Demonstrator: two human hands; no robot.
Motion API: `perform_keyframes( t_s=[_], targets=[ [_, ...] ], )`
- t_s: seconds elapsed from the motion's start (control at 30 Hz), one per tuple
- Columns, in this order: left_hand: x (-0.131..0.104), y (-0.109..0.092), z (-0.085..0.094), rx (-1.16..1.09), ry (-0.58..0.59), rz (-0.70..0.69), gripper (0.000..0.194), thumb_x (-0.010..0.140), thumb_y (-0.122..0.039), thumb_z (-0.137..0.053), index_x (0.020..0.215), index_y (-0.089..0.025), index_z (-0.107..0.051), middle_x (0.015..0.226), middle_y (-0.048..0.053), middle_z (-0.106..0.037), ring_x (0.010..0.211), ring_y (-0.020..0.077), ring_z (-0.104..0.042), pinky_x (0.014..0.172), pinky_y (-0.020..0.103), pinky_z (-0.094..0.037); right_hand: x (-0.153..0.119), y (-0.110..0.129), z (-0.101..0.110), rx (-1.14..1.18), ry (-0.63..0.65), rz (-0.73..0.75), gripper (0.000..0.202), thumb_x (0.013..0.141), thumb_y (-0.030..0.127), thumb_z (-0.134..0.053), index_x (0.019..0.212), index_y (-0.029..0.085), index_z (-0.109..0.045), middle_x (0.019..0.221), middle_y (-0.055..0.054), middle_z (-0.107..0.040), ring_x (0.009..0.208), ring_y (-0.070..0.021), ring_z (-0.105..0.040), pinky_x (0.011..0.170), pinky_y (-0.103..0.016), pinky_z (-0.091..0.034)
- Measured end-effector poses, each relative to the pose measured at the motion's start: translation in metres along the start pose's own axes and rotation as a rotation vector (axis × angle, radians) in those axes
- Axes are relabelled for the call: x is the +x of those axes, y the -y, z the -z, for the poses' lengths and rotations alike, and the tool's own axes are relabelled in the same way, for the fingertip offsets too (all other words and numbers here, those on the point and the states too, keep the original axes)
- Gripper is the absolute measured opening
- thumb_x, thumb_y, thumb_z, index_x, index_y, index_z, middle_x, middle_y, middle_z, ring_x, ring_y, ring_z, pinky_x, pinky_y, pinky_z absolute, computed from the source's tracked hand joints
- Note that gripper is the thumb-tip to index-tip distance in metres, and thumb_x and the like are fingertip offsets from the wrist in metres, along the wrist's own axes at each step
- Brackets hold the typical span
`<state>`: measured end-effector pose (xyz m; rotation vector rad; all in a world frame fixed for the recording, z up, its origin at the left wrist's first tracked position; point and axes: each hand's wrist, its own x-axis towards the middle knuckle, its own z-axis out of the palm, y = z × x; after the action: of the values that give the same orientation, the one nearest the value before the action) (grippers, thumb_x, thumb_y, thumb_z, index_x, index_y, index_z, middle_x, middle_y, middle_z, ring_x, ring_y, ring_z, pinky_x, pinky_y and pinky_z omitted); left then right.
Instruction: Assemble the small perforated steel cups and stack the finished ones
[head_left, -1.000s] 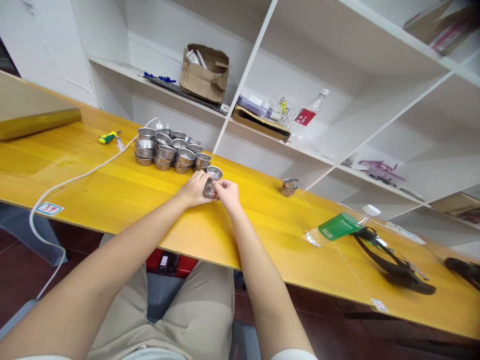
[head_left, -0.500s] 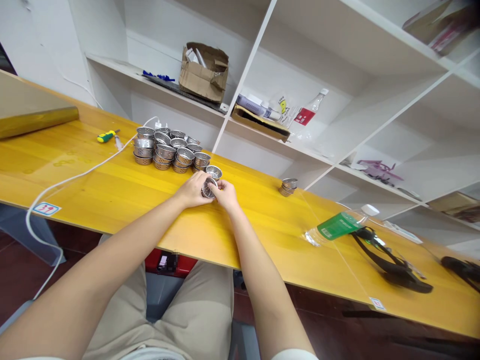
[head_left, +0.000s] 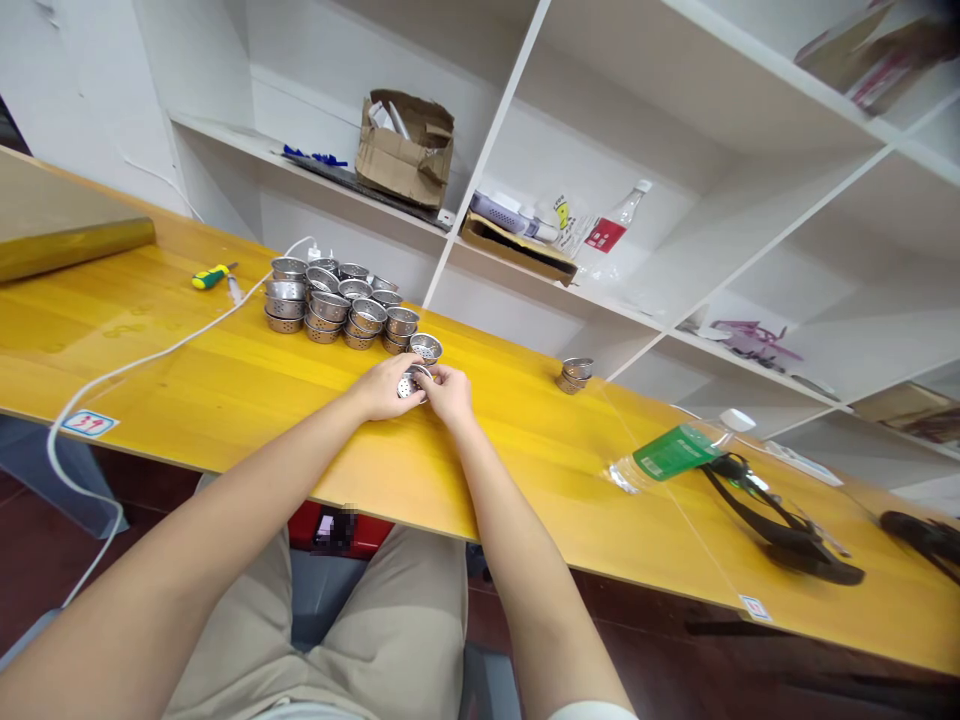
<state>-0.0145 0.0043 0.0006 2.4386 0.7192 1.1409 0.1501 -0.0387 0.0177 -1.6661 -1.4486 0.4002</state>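
Left hand (head_left: 386, 387) grips a perforated metal cup (head_left: 406, 387), fingers curled round its far side and thumb on the near side. Right hand (head_left: 451, 395) pinches the same cup at its right edge; exact fingertip contact partly hidden. Cup sits between both hands, low over the table (head_left: 525, 460), mouth tilted toward the person; can't tell if it touches the wood. Single cup (head_left: 426, 347) just beyond the hands, upright. Stacks (head_left: 326, 305) of like cups behind and left, packed close. Small stack (head_left: 575, 376) well apart to the right. Screwdriver (head_left: 211, 277) and white cable (head_left: 161, 352) left of the stacks. Green-label bottle (head_left: 679, 452) lies at right, touching or overlapping a black strap (head_left: 772, 530); can't tell which.
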Motion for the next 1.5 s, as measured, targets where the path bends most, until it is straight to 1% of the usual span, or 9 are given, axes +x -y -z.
perform_keyframes(
  t_s=[0.13,0.3,0.57,0.73,0.87,1.1,1.33,1.5],
  targets=[
    [0.001,0.005,-0.002,-0.061,0.018,0.088,0.047,0.076,-0.031,-0.067,0.121,-0.019,-0.062,0.122,0.01,-0.071,0.11,0.028,-0.068,0.099,0.041,-0.054,-0.001,0.0,-0.005,0.033,0.068,-0.047,0.025,0.085,0.043,-0.071,0.074,0.021,-0.072,0.045,0.006,-0.055,0.05,-0.0142,-0.054,0.061,-0.025,-0.04],
    [0.003,0.008,-0.001,-0.065,0.073,0.189,0.038,0.072,-0.029,-0.064,0.109,-0.02,-0.067,0.107,0.007,-0.075,0.097,0.0265,-0.07,0.09,0.039,-0.055,0.0,-0.002,-0.011,0.049,0.132,-0.115,0.024,0.087,0.037,-0.072,0.07,0.021,-0.066,0.043,0.006,-0.055,0.043,-0.0128,-0.054,0.056,-0.024,-0.041],
    [0.005,0.012,-0.003,-0.116,0.106,0.308,0.039,0.068,-0.03,-0.065,0.105,-0.019,-0.071,0.097,0.005,-0.075,0.087,0.0247,-0.07,0.084,0.036,-0.056,0.002,-0.006,-0.014,0.106,0.169,-0.158,0.017,0.086,0.029,-0.073,0.073,0.02,-0.067,0.048,0.006,-0.059,0.04,-0.0112,-0.055,0.051,-0.022,-0.041],
    [0.007,0.015,-0.003,-0.231,0.149,0.394,0.042,0.064,-0.031,-0.068,0.104,-0.019,-0.071,0.09,0.003,-0.075,0.079,0.0225,-0.069,0.073,0.033,-0.057,0.003,-0.007,-0.016,0.099,0.173,-0.145,0.015,0.085,0.029,-0.074,0.074,0.02,-0.067,0.049,0.006,-0.059,0.042,-0.0111,-0.054,0.05,-0.022,-0.04],
    [0.009,0.015,-0.001,-0.307,0.152,0.409,0.045,0.061,-0.032,-0.072,0.104,-0.018,-0.07,0.093,0.004,-0.075,0.082,0.0224,-0.07,0.075,0.033,-0.058,0.004,-0.008,-0.017,0.063,0.159,-0.124,0.014,0.082,0.03,-0.074,0.074,0.02,-0.067,0.049,0.007,-0.056,0.045,-0.0112,-0.052,0.05,-0.022,-0.036],
    [0.01,0.015,-0.001,-0.332,0.163,0.415,0.047,0.061,-0.032,-0.075,0.105,-0.017,-0.071,0.093,0.004,-0.075,0.081,0.0223,-0.07,0.074,0.033,-0.058,0.005,-0.011,-0.018,0.05,0.137,-0.118,0.015,0.079,0.033,-0.074,0.074,0.021,-0.068,0.05,0.007,-0.053,0.047,-0.0107,-0.047,0.051,-0.022,-0.034],
    [0.01,0.015,-0.002,-0.339,0.152,0.431,0.047,0.058,-0.03,-0.077,0.102,-0.017,-0.071,0.094,0.004,-0.076,0.086,0.0233,-0.07,0.077,0.034,-0.058,0.004,-0.008,-0.017,0.022,0.147,-0.119,0.014,0.079,0.033,-0.073,0.076,0.02,-0.069,0.052,0.007,-0.053,0.05,-0.0112,-0.049,0.053,-0.023,-0.034],
    [0.011,0.018,0.0,-0.32,0.157,0.448,0.049,0.057,-0.027,-0.076,0.104,-0.016,-0.07,0.094,0.004,-0.076,0.087,0.0236,-0.071,0.079,0.035,-0.058,0.004,-0.005,-0.019,0.001,0.121,-0.132,0.013,0.079,0.033,-0.073,0.076,0.02,-0.07,0.054,0.005,-0.056,0.054,-0.0122,-0.051,0.056,-0.024,-0.036]
  ],
)
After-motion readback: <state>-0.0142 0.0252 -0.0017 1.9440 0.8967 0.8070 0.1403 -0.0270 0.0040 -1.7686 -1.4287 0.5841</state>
